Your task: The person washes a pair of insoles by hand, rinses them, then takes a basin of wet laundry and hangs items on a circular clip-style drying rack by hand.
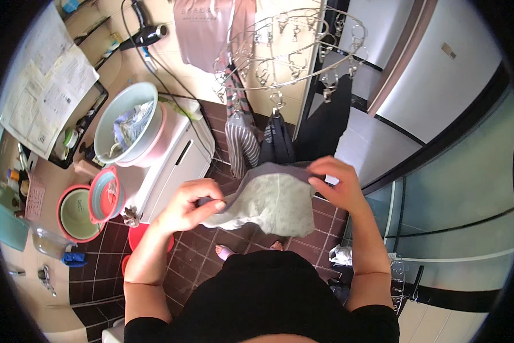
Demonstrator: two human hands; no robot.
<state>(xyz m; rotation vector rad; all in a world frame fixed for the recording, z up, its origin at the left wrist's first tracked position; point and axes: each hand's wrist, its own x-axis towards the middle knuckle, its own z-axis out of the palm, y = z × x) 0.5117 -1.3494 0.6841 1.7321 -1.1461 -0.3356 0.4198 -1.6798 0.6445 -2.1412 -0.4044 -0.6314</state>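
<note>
A pale green garment with a dark grey waistband (278, 203) is stretched between my two hands. My left hand (194, 206) pinches one end of the band between thumb and fingers. The other end is gripped by my right hand (336, 182). The cloth hangs down in front of me, above the tiled floor. Beyond it hangs a round metal clip hanger (282, 83) with many clips. A grey-striped cloth (241, 139), a dark garment (277, 137) and a larger black garment (325, 122) hang below the hanger.
At left, a light blue basin (102, 128) holding bunched cloth sits in a pink basin (164, 139) on a white cabinet (177, 171). Smaller basins (79, 214) and a red bucket (139, 236) stand nearby. A hair dryer (147, 36) hangs on the wall. Glass panels (458, 206) curve at right.
</note>
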